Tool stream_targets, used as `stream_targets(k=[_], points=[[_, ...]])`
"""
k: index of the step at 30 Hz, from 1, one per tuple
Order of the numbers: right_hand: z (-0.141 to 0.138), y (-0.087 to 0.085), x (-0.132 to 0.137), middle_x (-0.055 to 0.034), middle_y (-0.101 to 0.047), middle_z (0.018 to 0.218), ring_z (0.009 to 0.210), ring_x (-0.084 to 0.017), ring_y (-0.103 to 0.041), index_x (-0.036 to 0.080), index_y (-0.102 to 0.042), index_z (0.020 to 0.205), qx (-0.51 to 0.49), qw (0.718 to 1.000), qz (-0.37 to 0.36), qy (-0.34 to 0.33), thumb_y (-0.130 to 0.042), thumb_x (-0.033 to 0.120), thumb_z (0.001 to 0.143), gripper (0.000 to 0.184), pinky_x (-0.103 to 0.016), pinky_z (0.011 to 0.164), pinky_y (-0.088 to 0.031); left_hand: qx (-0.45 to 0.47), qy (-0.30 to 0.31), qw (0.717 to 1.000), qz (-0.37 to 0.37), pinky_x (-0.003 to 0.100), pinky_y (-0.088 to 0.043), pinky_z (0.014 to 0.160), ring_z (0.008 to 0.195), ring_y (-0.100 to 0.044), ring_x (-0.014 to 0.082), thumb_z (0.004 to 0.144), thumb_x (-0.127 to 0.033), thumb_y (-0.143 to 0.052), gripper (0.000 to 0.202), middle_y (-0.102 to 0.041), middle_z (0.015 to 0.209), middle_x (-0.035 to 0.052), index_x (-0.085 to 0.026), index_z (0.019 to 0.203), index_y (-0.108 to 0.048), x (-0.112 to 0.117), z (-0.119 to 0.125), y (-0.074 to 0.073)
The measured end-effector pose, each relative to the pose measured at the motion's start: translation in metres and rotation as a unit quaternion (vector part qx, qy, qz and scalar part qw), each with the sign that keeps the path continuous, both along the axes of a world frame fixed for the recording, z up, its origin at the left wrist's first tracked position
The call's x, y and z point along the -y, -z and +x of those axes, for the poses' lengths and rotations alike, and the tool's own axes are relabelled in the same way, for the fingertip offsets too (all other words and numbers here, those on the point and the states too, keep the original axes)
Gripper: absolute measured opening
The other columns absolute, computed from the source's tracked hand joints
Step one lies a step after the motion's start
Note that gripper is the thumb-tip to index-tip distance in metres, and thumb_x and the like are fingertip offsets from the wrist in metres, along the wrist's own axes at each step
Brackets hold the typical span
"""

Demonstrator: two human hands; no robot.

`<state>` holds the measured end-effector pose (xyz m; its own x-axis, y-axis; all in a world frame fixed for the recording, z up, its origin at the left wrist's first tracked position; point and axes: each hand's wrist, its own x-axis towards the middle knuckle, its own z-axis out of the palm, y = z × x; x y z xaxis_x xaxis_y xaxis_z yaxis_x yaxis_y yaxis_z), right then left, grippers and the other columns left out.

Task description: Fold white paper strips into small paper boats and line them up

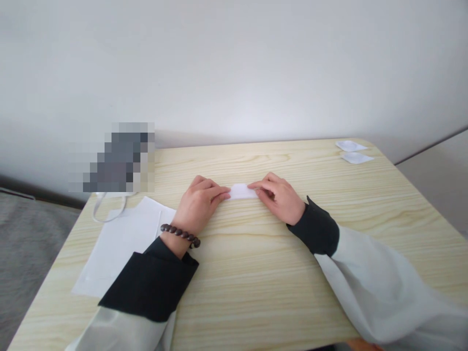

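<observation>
A small folded strip of white paper (242, 191) lies on the light wooden table (256, 273), near its middle. My left hand (199, 202), with a dark bead bracelet on the wrist, has its fingers together, pressing down on the strip's left end. My right hand (280, 197) pinches and presses the strip's right end with curled fingers. Both hands rest on the tabletop and cover the ends of the paper.
A sheet of white paper (117, 248) lies at the left of the table under my left forearm. A blurred-out object (117, 158) with a white cord stands at the back left. Two small folded white paper pieces (353, 151) sit at the back right corner.
</observation>
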<state>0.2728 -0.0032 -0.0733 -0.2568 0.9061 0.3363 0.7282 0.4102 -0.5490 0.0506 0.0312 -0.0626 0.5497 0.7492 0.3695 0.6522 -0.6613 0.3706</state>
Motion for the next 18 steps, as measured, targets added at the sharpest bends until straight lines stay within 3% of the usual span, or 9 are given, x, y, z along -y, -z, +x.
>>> stream_targets(k=[4, 8, 11, 14, 18], points=[[-0.002, 0.002, 0.002, -0.0059, -0.052, 0.09, 0.08, -0.017, -0.054, 0.017, -0.064, 0.106, 0.036, 0.999, 0.027, 0.014, -0.047, 0.015, 0.088, 0.025, -0.033, 0.076, -0.044, -0.004, -0.011, 1.0, -0.022, 0.037, -0.045, 0.082, 0.087, -0.05, 0.022, 0.086, -0.028, -0.056, 0.018, -0.065, 0.082, 0.005, -0.02, 0.092, -0.071, 0.0, 0.0, -0.002], [-0.002, 0.004, 0.004, -0.0053, -0.045, 0.102, 0.073, -0.013, -0.047, 0.027, -0.064, 0.108, 0.067, 0.995, 0.064, -0.045, -0.04, 0.007, 0.089, 0.037, -0.031, 0.073, -0.044, -0.023, -0.031, 0.997, -0.059, 0.041, -0.041, 0.088, 0.092, -0.049, 0.0229, 0.087, -0.029, -0.055, 0.017, -0.064, 0.089, 0.0044, -0.022, 0.096, -0.068, 0.0, 0.0, -0.005], [-0.004, 0.002, 0.004, -0.0042, -0.048, 0.101, 0.079, -0.016, -0.046, 0.034, -0.066, 0.105, 0.111, 0.988, 0.079, -0.077, -0.043, 0.011, 0.091, 0.036, -0.032, 0.076, -0.042, -0.034, -0.043, 0.996, -0.071, 0.044, -0.038, 0.09, 0.096, -0.048, 0.0239, 0.088, -0.032, -0.053, 0.019, -0.062, 0.093, 0.0041, -0.025, 0.099, -0.067, 0.0, 0.0, -0.004], [-0.003, 0.0, 0.005, -0.0047, -0.052, 0.097, 0.079, -0.018, -0.045, 0.034, -0.067, 0.105, 0.132, 0.985, 0.081, -0.073, -0.048, 0.019, 0.091, 0.028, -0.034, 0.077, -0.04, -0.043, -0.054, 0.995, -0.07, 0.046, -0.037, 0.089, 0.097, -0.048, 0.0251, 0.088, -0.035, -0.052, 0.019, -0.06, 0.095, 0.0042, -0.027, 0.099, -0.067, 0.001, 0.0, -0.004], [0.01, 0.0, 0.004, -0.0041, -0.054, 0.091, 0.075, -0.017, -0.044, 0.032, -0.071, 0.096, 0.132, 0.983, 0.109, -0.071, -0.048, 0.008, 0.086, 0.035, -0.031, 0.071, -0.04, -0.052, -0.066, 0.994, -0.073, 0.047, -0.037, 0.087, 0.099, -0.047, 0.0263, 0.088, -0.036, -0.052, 0.02, -0.059, 0.097, 0.0044, -0.03, 0.099, -0.066, 0.002, 0.0, -0.005]])
